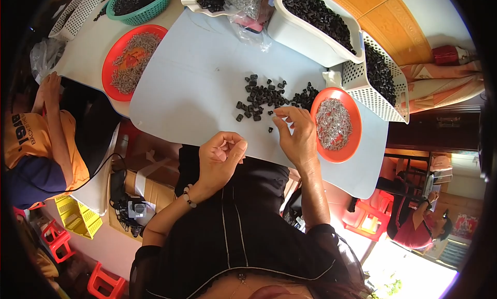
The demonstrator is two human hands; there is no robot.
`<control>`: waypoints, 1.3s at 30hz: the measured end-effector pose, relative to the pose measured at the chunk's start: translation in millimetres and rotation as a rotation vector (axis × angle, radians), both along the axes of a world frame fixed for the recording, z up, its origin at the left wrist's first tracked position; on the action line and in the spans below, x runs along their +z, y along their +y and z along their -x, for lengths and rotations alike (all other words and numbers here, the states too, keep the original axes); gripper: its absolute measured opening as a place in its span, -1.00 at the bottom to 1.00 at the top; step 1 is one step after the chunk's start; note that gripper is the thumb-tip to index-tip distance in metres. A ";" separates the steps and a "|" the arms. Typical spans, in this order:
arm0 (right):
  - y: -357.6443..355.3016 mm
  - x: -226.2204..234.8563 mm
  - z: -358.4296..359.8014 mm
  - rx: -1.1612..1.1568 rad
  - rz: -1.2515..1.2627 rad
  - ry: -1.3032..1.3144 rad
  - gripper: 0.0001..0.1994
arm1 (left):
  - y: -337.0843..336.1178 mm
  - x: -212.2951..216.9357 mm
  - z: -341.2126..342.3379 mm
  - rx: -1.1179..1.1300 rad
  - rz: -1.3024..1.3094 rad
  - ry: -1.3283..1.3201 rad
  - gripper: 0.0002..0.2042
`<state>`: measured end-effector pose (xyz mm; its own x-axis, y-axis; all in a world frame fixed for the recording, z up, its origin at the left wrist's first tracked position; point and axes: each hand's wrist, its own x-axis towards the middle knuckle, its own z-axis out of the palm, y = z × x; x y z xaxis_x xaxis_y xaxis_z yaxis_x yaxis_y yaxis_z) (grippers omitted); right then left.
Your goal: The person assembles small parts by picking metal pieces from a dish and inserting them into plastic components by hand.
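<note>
My left hand [222,155] is held over the table's near edge, its fingers curled in and the thumb against them. Whatever it holds, if anything, is hidden. My right hand [296,131] reaches over the tabletop with bent fingers, a small gap between thumb and index tips. Beside those tips lies a small black piece [270,113], and another black piece [271,129] lies nearer me. A loose spread of small black plastic parts [264,94] covers the table's middle. Right of my right hand, a red plate [339,155] carries many small shiny, clear or silvery pieces [333,124].
A white tub [305,43] and a white perforated basket [370,94], both full of black parts, stand at the far right. At left are another red plate [110,66], a green basket [137,19] and a seated person in orange [67,144]. Another person [417,224] sits far right.
</note>
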<state>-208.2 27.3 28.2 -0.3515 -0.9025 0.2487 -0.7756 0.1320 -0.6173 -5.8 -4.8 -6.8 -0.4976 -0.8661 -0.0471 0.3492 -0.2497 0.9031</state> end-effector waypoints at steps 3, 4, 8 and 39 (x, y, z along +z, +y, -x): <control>-12.0 5.7 17.6 -0.002 0.015 0.008 -0.89 | -2.5 1.1 -0.1 0.002 -0.044 -0.005 -0.90; -17.6 5.9 27.3 -0.002 0.027 0.037 -0.91 | -3.0 2.4 -0.1 0.001 -0.062 -0.009 -0.90; -46.4 9.1 56.3 0.030 -0.031 0.209 -0.95 | -4.1 4.3 0.4 -0.001 -0.067 0.007 -0.90; -12.6 28.7 15.6 0.162 0.047 -0.981 -0.90 | -3.9 15.8 0.5 -0.027 -0.055 0.084 -0.87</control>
<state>-223.8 14.7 56.9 -0.2942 -0.9545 -0.0499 0.0749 0.0290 -0.9968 -6.3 -8.7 9.0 -0.5252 -0.8494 -0.0513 0.4154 -0.3086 0.8557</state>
